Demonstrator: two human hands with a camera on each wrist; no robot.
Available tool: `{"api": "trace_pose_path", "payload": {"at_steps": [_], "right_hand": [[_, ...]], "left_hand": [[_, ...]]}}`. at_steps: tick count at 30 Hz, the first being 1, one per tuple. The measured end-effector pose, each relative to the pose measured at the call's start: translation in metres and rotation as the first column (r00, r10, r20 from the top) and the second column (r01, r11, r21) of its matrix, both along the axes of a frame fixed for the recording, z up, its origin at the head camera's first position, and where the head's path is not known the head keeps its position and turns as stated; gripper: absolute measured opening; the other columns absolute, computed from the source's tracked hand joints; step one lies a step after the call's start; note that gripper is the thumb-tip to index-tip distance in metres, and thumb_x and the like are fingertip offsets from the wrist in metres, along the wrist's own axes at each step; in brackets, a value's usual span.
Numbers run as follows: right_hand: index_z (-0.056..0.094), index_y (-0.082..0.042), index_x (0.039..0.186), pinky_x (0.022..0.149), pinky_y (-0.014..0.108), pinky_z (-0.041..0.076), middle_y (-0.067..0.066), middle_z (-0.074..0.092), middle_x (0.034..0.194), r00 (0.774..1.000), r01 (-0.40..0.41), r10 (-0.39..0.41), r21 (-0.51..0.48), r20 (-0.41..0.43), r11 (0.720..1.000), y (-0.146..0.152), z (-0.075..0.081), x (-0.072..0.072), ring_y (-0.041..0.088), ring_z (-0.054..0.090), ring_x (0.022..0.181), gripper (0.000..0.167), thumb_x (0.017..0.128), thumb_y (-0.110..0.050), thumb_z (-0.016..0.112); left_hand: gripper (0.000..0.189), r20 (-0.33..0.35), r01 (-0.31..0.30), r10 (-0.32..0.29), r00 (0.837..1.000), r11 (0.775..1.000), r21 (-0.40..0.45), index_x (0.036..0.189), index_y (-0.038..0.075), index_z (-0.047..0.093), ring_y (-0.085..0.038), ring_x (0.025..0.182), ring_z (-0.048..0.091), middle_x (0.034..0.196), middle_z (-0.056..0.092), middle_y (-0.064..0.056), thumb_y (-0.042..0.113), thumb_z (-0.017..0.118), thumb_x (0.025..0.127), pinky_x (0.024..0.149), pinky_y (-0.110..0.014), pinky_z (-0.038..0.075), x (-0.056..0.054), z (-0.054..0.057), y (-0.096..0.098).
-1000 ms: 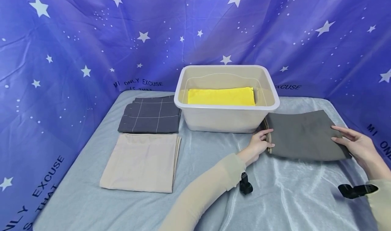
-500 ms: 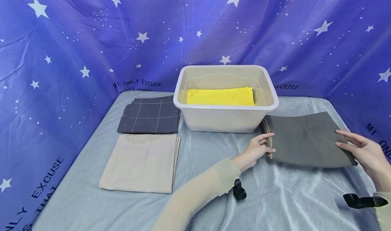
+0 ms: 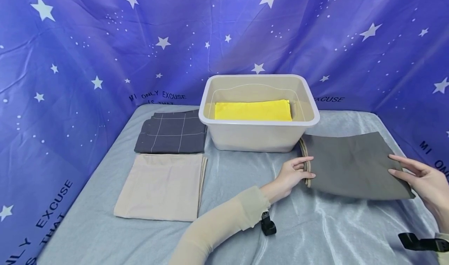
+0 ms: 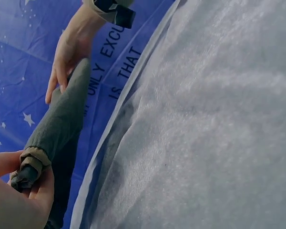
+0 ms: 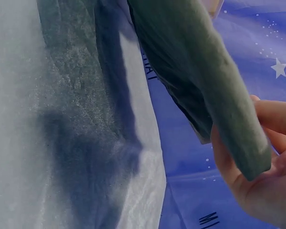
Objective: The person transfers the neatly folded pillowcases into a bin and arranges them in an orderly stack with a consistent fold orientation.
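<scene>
A folded dark grey-green cloth [image 3: 350,165] with tan layered edges along its left side spans both hands at the right of the head view. My left hand [image 3: 289,177] pinches the tan-edged side; the left wrist view shows its thumb and fingers around the bunched tan edges [image 4: 34,160]. My right hand [image 3: 422,179] grips the opposite side between thumb and fingers. In the right wrist view, that end of the cloth [image 5: 229,105] hangs above the bed cover, casting a shadow beneath it.
A pale plastic bin [image 3: 256,136] stands at the back middle, with a folded yellow cloth [image 3: 252,111] inside. Left of it lie a dark checked folded cloth [image 3: 172,132] and a folded beige cloth [image 3: 161,187] on the light blue velvety cover [image 3: 242,179]. A starry blue curtain [image 3: 196,31] hangs behind.
Both hands have drawn the grey-green cloth toward the front of the head view, away from the bin's right side. My right hand has also shifted slightly right. Both keep their grip.
</scene>
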State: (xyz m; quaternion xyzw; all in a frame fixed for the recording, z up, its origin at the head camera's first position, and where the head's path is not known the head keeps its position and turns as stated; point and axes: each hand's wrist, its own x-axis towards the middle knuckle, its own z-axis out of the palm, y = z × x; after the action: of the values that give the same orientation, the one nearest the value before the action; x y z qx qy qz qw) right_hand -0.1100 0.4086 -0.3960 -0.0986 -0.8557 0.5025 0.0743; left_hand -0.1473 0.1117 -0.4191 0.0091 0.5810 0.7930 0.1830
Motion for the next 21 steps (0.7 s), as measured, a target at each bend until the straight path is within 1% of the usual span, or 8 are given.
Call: {"api": "trace_pose_path", "payload": {"at_steps": [3, 6, 7, 9, 11, 16, 19, 21], "right_hand": [[0.043, -0.029, 0.130, 0.069, 0.000, 0.031, -0.035, 0.036, 0.116, 1.000, 0.014, -0.015, 0.077, 0.006, 0.997, -0.001, -0.001, 0.004, -0.012, 0.020, 0.116, 0.051, 0.084, -0.015, 0.060], [0.043, -0.026, 0.131, 0.071, 0.000, 0.030, -0.033, 0.036, 0.118, 0.999, -0.001, 0.003, 0.065, -0.033, 0.998, 0.001, -0.003, 0.007, -0.012, 0.022, 0.116, 0.050, 0.085, -0.011, 0.058], [0.046, -0.023, 0.130, 0.066, 0.000, 0.031, -0.033, 0.040, 0.114, 0.998, -0.015, 0.016, 0.030, -0.060, 0.999, 0.002, -0.003, 0.008, -0.013, 0.026, 0.114, 0.050, 0.084, -0.007, 0.058], [0.050, -0.019, 0.127, 0.066, 0.001, 0.034, -0.034, 0.046, 0.105, 0.993, -0.050, 0.045, -0.044, -0.105, 0.998, 0.005, -0.003, 0.009, -0.013, 0.031, 0.111, 0.049, 0.082, 0.000, 0.058], [0.052, -0.016, 0.125, 0.063, 0.002, 0.037, -0.034, 0.048, 0.098, 0.989, -0.078, 0.065, -0.092, -0.133, 0.993, 0.007, -0.003, 0.011, -0.014, 0.035, 0.108, 0.049, 0.081, 0.004, 0.058], [0.057, -0.016, 0.120, 0.058, 0.005, 0.041, -0.032, 0.052, 0.095, 0.982, -0.117, 0.085, -0.190, -0.168, 0.975, 0.008, -0.003, 0.013, -0.017, 0.045, 0.093, 0.048, 0.078, 0.008, 0.059], [0.061, -0.015, 0.115, 0.054, 0.010, 0.045, -0.028, 0.056, 0.093, 0.974, -0.158, 0.100, -0.296, -0.201, 0.942, 0.006, -0.002, 0.014, -0.012, 0.054, 0.081, 0.047, 0.076, 0.013, 0.058], [0.063, -0.015, 0.112, 0.051, 0.013, 0.046, -0.026, 0.059, 0.093, 0.971, -0.184, 0.109, -0.369, -0.214, 0.911, 0.004, -0.001, 0.015, -0.006, 0.059, 0.076, 0.047, 0.076, 0.015, 0.058]], "left_hand": [[0.044, 0.002, 0.013, -0.013, 1.000, 1.000, -0.010, 0.102, 0.016, 0.067, -0.010, 0.073, 0.058, 0.090, 0.064, 0.004, -0.012, 0.065, 0.069, 0.063, -0.020, 0.047, 0.004, 0.002, -0.002], [0.042, 0.011, 0.026, -0.026, 1.000, 1.000, 0.002, 0.102, 0.016, 0.067, -0.007, 0.067, 0.056, 0.089, 0.064, 0.004, -0.011, 0.066, 0.070, 0.064, -0.020, 0.047, 0.008, 0.003, -0.004], [0.042, 0.012, 0.029, -0.029, 1.000, 1.000, 0.008, 0.102, 0.016, 0.067, -0.007, 0.065, 0.055, 0.088, 0.065, 0.004, -0.011, 0.066, 0.070, 0.063, -0.019, 0.046, 0.010, 0.004, -0.005], [0.040, 0.013, 0.032, -0.032, 0.999, 0.999, 0.023, 0.101, 0.015, 0.068, -0.006, 0.062, 0.055, 0.085, 0.065, 0.003, -0.010, 0.066, 0.070, 0.060, -0.019, 0.046, 0.013, 0.004, -0.006], [0.038, 0.010, 0.032, -0.032, 0.999, 0.999, 0.031, 0.100, 0.014, 0.068, -0.006, 0.061, 0.054, 0.083, 0.065, 0.002, -0.010, 0.066, 0.070, 0.058, -0.018, 0.045, 0.015, 0.004, -0.006], [0.035, 0.000, 0.022, -0.022, 1.000, 1.000, 0.011, 0.098, 0.016, 0.069, -0.005, 0.060, 0.054, 0.079, 0.064, 0.005, -0.006, 0.068, 0.071, 0.052, -0.018, 0.042, 0.019, 0.004, -0.008], [0.034, 0.003, 0.029, -0.029, 1.000, 1.000, -0.003, 0.098, 0.017, 0.069, -0.006, 0.060, 0.054, 0.080, 0.064, 0.005, -0.004, 0.068, 0.071, 0.052, -0.018, 0.041, 0.022, 0.004, -0.011], [0.035, 0.010, 0.037, -0.037, 0.999, 0.999, -0.006, 0.097, 0.018, 0.068, -0.006, 0.060, 0.054, 0.081, 0.065, 0.004, -0.004, 0.068, 0.071, 0.051, -0.019, 0.041, 0.024, 0.005, -0.014]]}}
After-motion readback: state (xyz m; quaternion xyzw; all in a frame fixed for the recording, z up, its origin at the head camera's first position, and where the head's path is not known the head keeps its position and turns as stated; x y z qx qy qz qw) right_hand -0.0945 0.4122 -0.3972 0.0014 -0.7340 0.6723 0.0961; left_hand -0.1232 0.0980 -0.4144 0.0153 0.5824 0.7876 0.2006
